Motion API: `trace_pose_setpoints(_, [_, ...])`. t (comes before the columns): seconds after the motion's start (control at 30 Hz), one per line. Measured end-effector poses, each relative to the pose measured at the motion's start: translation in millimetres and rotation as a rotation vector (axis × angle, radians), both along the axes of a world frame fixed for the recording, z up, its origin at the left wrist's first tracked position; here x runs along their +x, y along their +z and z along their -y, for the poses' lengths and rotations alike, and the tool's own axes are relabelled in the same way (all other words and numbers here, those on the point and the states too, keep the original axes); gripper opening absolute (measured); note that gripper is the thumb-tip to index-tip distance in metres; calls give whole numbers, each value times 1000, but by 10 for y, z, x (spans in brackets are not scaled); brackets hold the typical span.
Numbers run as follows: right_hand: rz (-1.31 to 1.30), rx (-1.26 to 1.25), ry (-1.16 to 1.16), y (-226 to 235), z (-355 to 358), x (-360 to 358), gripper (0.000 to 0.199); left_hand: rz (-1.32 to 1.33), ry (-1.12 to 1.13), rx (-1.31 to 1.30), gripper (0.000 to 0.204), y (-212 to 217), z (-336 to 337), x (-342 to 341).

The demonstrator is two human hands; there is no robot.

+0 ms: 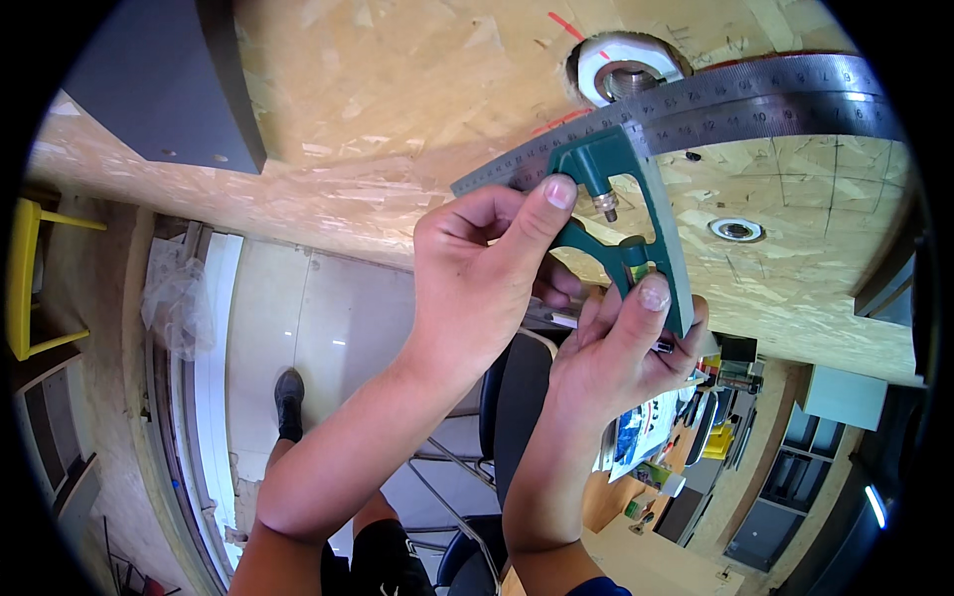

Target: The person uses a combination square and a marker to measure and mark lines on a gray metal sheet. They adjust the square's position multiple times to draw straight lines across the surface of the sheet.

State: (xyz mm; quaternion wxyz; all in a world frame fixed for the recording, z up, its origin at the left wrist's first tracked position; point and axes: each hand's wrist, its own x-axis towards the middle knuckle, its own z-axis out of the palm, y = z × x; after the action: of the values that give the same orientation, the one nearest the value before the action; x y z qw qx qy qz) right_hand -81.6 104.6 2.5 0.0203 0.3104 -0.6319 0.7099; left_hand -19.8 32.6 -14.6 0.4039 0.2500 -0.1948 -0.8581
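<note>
A combination square with a green head [592, 159] and a steel rule [760, 97] is held up against a wood-chip board [378, 109]. My left hand [477, 268] grips the left corner of the green head, thumb on its face and fingers curled behind. Lower on the head, my right hand [626, 348] pinches its end near the small level vial, thumb in front. The rule runs right across the board, its edge just below a white hexagonal fitting [608, 70] set in a round hole. How closely the rule touches the board, I cannot tell.
A smaller metal-ringed hole [737, 230] and pencilled lines mark the board at right. A grey bracket [169, 84] juts out at upper left. Below stand a dark chair [517, 397], a cluttered wooden table [608, 502] and, far left, a yellow stool [28, 278].
</note>
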Motion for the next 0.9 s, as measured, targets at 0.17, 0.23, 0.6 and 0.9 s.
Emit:
trace_pose_setpoints(0.17, [-41,4,26,2,4,-13,42,-29,14,-4,38,-32,5,-14])
trace_pose_setpoints(0.23, [-30,3,10,-5,18,-1,43,-5,30,-5,38,-36,0,-31])
trace_pose_setpoints(0.6, [-54,-72,18,-34,54,21,41,-174,173,47,27,-72,-60,-130])
trace_pose_setpoints(0.9, [-2,-78,21,-28,60,-4,38,-93,199,65,32,-73,-82,-187])
